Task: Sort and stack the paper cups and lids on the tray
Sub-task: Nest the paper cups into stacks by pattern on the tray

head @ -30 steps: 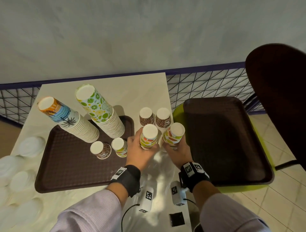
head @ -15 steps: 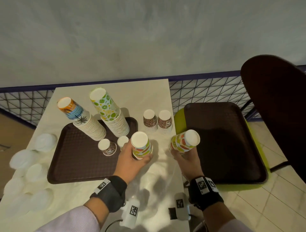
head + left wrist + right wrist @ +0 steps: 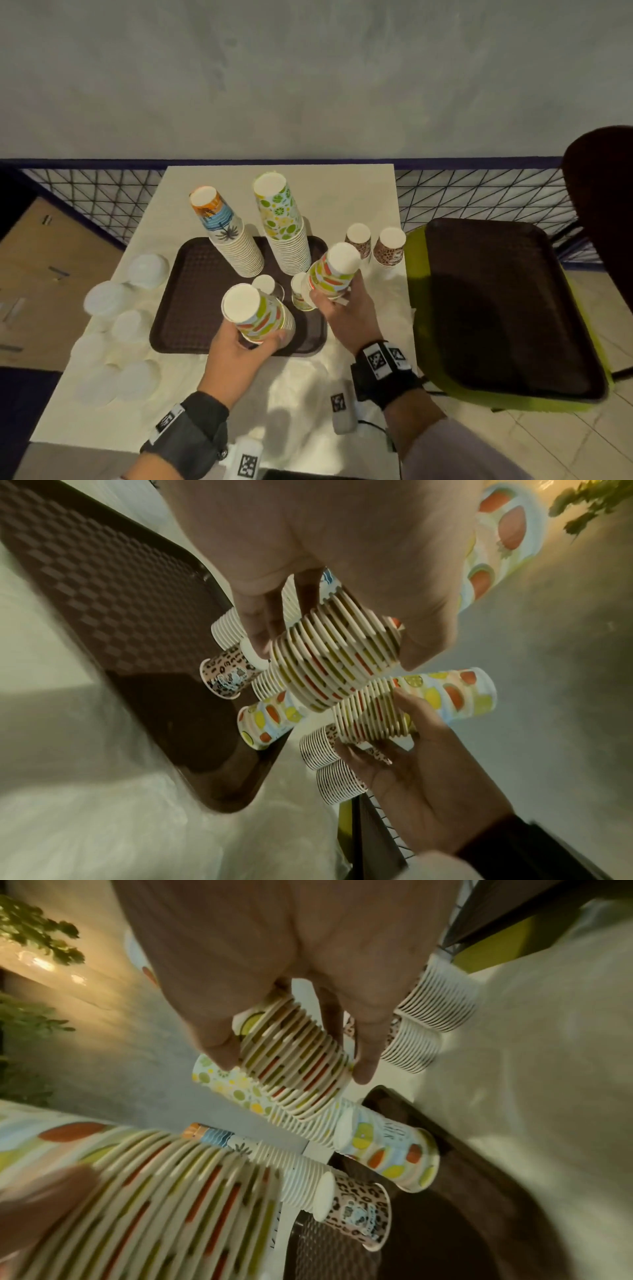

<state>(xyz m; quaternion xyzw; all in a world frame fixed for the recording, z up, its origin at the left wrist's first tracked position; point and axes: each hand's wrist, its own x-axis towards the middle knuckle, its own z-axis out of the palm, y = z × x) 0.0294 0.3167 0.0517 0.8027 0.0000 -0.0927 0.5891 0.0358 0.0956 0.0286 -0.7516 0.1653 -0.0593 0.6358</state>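
My left hand [image 3: 239,346] grips a stack of fruit-print paper cups [image 3: 255,313], upside down and tilted, over the near edge of the brown tray [image 3: 185,315]; its ribbed rims [image 3: 337,657] show under my fingers. My right hand [image 3: 346,308] grips a second fruit-print stack [image 3: 330,274] over the tray's right edge, also seen as a stack [image 3: 298,1058] in the right wrist view. On the tray stand two tall stacks, one palm-print [image 3: 227,236] and one citrus-print [image 3: 282,226], with a single leopard cup [image 3: 269,286] and a single fruit cup [image 3: 298,296].
Two short leopard-print stacks [image 3: 375,245] stand on the white table right of the tray. Several white lids [image 3: 116,318] lie at the table's left. A second brown tray [image 3: 503,301] rests on a green chair at the right. A mesh railing runs behind.
Both hands lifted their fruit-print stacks from the table right of the tray and carried them left. The left stack now hangs over the tray's near edge, the right over its right edge.
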